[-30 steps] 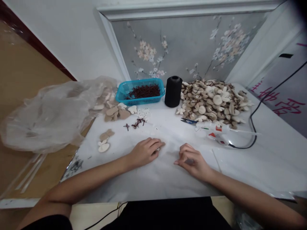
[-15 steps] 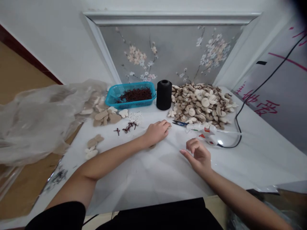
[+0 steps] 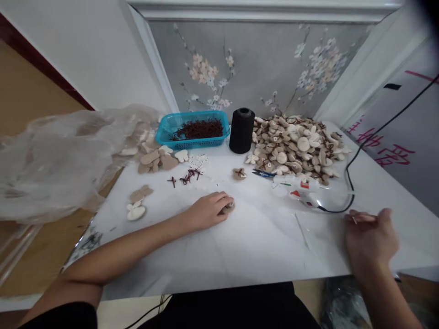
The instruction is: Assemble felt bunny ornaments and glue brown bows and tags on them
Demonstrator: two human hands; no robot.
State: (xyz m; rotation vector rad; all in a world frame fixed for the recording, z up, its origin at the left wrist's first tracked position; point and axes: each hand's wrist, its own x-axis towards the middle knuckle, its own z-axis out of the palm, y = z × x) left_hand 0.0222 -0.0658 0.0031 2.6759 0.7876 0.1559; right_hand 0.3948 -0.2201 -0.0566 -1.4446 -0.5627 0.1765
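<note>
My left hand (image 3: pixel 210 211) rests on the table with its fingers closed around a small beige felt piece (image 3: pixel 230 207), most of it hidden beneath them. Just beyond lies another beige felt piece with a dark brown bow (image 3: pixel 239 174). At the table's right side is my right hand (image 3: pixel 372 240), slightly blurred, its fingers curled in. A small pale bit shows at those fingers, too small to name. Between the hands and the back pile lie blue-handled thread snips (image 3: pixel 263 173) and a white glue gun (image 3: pixel 308 199) with a black cord.
A blue basket (image 3: pixel 192 145) of brown bows and a black thread cone (image 3: pixel 242 131) stand at the back. Beside them is a large pile of felt pieces (image 3: pixel 295 148). Loose bows (image 3: pixel 190 176), white tags (image 3: pixel 200 160) and felt shapes (image 3: pixel 154 160) lie left, near plastic sheeting (image 3: pixel 51 164).
My left hand has drawn nearer with a felt piece, and the felt piece with the bow now shows beyond it. My right hand has swung far right. The view has shifted slightly.
</note>
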